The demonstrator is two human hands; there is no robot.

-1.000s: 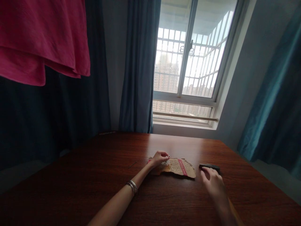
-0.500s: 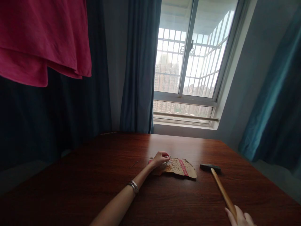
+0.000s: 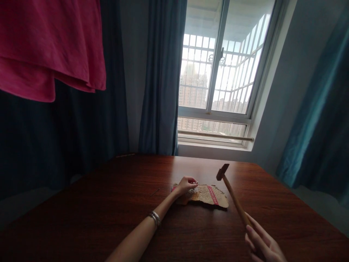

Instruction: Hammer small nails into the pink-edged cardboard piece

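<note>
My right hand (image 3: 261, 238) is wrapped round the wooden handle of a hammer (image 3: 236, 200). Its dark head is raised above the table, to the right of a torn piece of cardboard (image 3: 218, 199) dotted with many small holes and crossed by a pink-red band. Over the left part of that cardboard, my left hand (image 3: 187, 185) is closed in a pinch. Something small and shiny shows at its fingertips, too small to name. A metal bracelet (image 3: 155, 218) circles my left wrist.
A thin dark nail-like rod (image 3: 155, 191) lies left of the cardboard on the brown wooden table (image 3: 89, 218). Behind stand blue curtains (image 3: 160, 80) and a barred window (image 3: 215, 72). A pink cloth (image 3: 73, 47) hangs at upper left.
My right hand has lifted the hammer off the table, its head now up and further left. The hand itself has moved up and left. My left hand stays in place.
</note>
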